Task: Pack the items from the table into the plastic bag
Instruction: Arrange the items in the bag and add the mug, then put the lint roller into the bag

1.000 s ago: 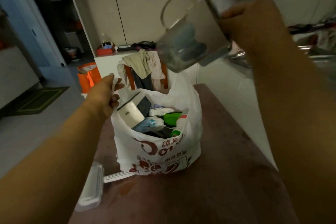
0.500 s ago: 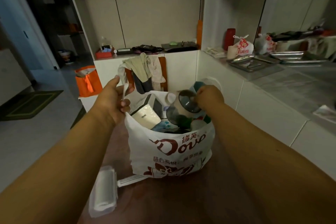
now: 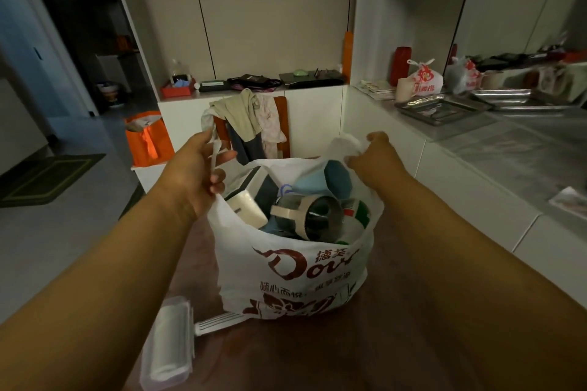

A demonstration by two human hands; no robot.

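Behind the bag, in the upper half of the frame, stand white cupboards with a counter, and a chair (image 3: 251, 127) with clothes hung over it is at the centre. Under the bag is a dark brown table (image 3: 317, 355), which fills the lower middle of the frame.

My left hand (image 3: 193, 173) pinches the left handle of the plastic bag (image 3: 298, 276) between the thumb and the curled fingers, and pulls it up and to the left. My right hand (image 3: 378, 157) grips the right handle with the fingers curled round the thin plastic. Both handles are lifted, so the mouth is wide open at the centre of the frame.

I judge that I am now opening or settling the bag for the last item. To do this well, I should hold both handles at the same height and keep them apart, so the load does not tip to one side. I should not pull hard, because the plastic is thin and the bag looks full.

Inside the bag, on top, a glass mug (image 3: 309, 216) lies on its side with the handle toward the left. Just beside it at the left is a white box (image 3: 249, 208), leaning against a dark flat thing. Behind the mug is a blue and teal object (image 3: 330, 176), and at the right something green and white (image 3: 357, 213) shows. What is deeper I cannot tell.

A lint roller (image 3: 171, 344) in its clear cover lies on the table at the lower left, with its white handle touching the bottom of the bag. I think it is the item not yet packed.
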